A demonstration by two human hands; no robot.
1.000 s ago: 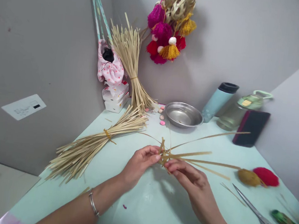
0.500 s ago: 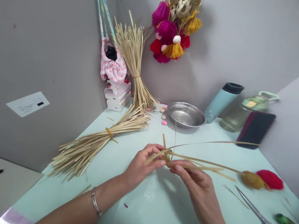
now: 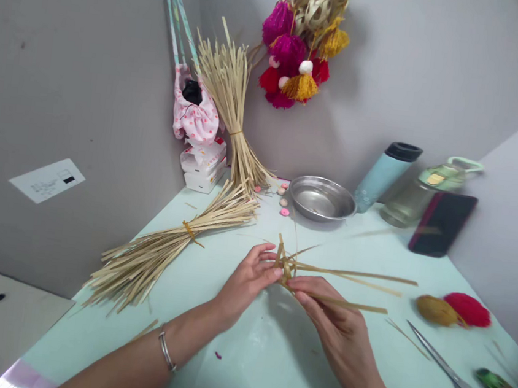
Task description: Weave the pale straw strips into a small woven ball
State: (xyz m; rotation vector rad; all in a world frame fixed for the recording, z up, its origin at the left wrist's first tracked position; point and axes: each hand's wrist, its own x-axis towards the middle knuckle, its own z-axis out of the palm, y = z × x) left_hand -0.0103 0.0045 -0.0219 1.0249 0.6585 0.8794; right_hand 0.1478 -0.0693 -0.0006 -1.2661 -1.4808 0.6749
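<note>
Above the pale green table (image 3: 241, 365), both hands work on a small knot of thin straw strips (image 3: 286, 265) whose loose ends trail to the right. My left hand (image 3: 250, 279) pinches the knot from the left with its fingertips. My right hand (image 3: 330, 312) pinches it from below and right, a long strip (image 3: 349, 303) running out from under its fingers. A silver bangle (image 3: 163, 350) circles my left wrist.
A tied straw bundle (image 3: 165, 249) lies on the table at left; another (image 3: 232, 98) leans in the corner. A steel bowl (image 3: 321, 198), flask (image 3: 384, 173), jug (image 3: 413, 198), dark phone (image 3: 441, 222), tassels (image 3: 453, 310), and red-handled scissors (image 3: 457, 378) occupy the right side.
The long strip ends have swung and dropped lower toward the table. My fingers shifted slightly on the knot, and one strip now points right from under my right hand.
</note>
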